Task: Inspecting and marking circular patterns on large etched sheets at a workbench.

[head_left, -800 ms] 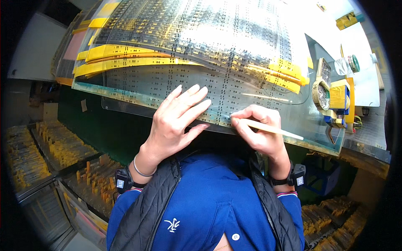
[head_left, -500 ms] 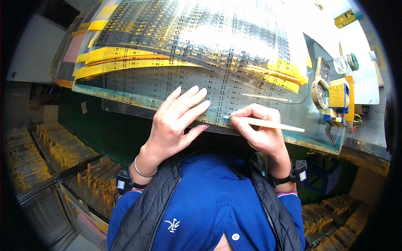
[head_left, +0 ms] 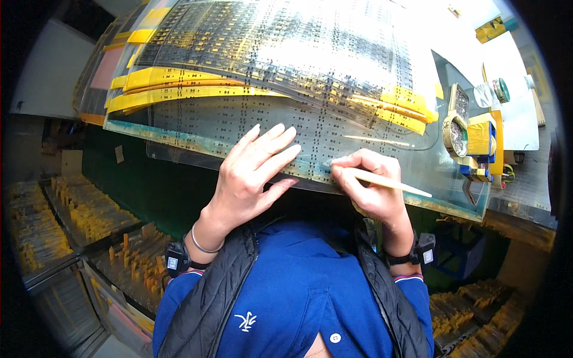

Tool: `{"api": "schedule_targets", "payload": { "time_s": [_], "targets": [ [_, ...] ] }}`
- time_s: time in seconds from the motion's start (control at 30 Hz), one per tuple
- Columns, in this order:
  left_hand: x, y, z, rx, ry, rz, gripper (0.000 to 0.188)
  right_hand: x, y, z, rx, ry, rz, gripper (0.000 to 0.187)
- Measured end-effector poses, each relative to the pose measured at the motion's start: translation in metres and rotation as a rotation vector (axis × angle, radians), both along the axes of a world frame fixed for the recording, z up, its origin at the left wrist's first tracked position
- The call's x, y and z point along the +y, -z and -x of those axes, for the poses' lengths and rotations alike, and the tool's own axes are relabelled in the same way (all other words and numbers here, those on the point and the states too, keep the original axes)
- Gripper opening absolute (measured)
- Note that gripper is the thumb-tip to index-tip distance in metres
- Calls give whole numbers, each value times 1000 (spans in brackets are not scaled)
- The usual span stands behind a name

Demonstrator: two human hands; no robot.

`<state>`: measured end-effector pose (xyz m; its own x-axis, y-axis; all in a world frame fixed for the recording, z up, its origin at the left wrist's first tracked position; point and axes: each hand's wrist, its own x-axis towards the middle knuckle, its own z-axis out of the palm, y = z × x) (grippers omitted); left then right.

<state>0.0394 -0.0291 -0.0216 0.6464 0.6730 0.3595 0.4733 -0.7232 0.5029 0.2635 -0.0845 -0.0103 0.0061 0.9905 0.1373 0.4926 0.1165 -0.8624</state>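
A clear film sheet [head_left: 262, 116] printed with rows of small black marks lies along the near edge of a glass tabletop [head_left: 427, 173], its front edge overhanging. My left hand [head_left: 253, 167] rests on this sheet with its fingers stretched out and the thumb at the front edge. To its right, my right hand [head_left: 376, 182] is closed in a pen-like grip on a pale tapered stick [head_left: 397, 182]. The stick's working end is down by the sheet, hidden behind my fingers. A second thin pale stick [head_left: 376, 141] lies beyond my right hand.
Behind the sheet is a stack of printed films [head_left: 256, 48] with yellow taped edges, glaring in bright light. To the right stand a small oblong container [head_left: 458, 128], a yellow-and-blue block [head_left: 482, 140] and a clear jar [head_left: 492, 91]. Racks of yellow-tabbed sheets [head_left: 89, 206] sit low left.
My right hand and the stick have shifted very slightly, with the stick's rear end tipping a little lower. My left hand stays in the same place on the sheet.
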Motion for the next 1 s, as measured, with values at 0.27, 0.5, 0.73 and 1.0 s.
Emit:
{"api": "schedule_targets", "payload": {
  "time_s": [0.27, 0.5, 0.73, 1.0],
  "targets": [
    [0, 1, 1, -5, 5, 1, 50, -2, -1, -2, 85, -51, 48, 10],
    [0, 0, 2, -2, 8, 3, 51, -1, -2, -6, 94, -133, 138, 11],
    [2, 0, 1, 4, 9, -9, 55, 2, -3, -5, 65, -170, 104, 12],
    [1, 1, 2, -16, 5, -7, 61, 0, -3, -8, 153, -155, 220, 10]
  ]
}}
